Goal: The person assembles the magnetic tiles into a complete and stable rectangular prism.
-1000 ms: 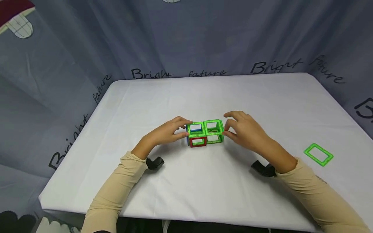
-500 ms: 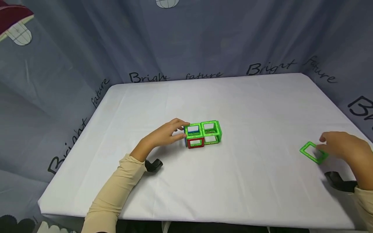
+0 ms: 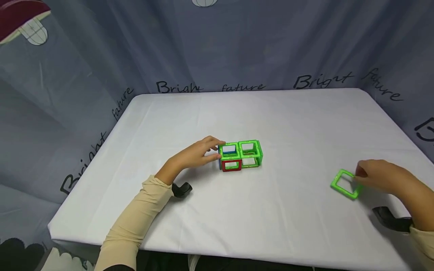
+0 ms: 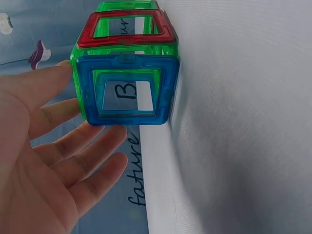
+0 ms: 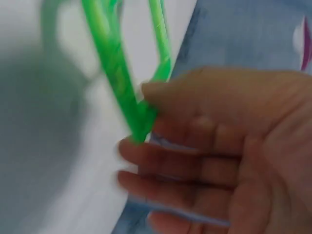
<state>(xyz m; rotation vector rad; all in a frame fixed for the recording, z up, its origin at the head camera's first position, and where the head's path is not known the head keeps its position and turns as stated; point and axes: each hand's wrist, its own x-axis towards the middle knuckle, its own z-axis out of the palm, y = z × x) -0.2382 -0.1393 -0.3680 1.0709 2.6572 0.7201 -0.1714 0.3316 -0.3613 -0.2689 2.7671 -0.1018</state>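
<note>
In the head view, a small box of see-through magnetic tiles point(image 3: 240, 151) stands on the table, mostly green with a red tile point(image 3: 232, 170) at its near side. My left hand point(image 3: 194, 155) holds the box's left end between thumb and forefinger. From the left wrist, a blue tile point(image 4: 127, 119) closes that end, and the other fingers are spread beside it. Off to the right, my right hand point(image 3: 383, 175) pinches a loose green magnetic tile point(image 3: 342, 192) by one corner. Its remaining fingers are bent below the tile in the blurred right wrist view.
White cloth covers the table point(image 3: 288, 120). A grey-blue curtain point(image 3: 251, 45) with handwriting along its lower part hangs behind and at the sides. A black wrist mount point(image 3: 182, 189) hangs under the left wrist, another black mount point(image 3: 390, 220) under the right.
My right hand left the box's right end, reached the loose green tile on the right, took hold of it and brought it slightly leftward. My left hand has stayed at the box.
</note>
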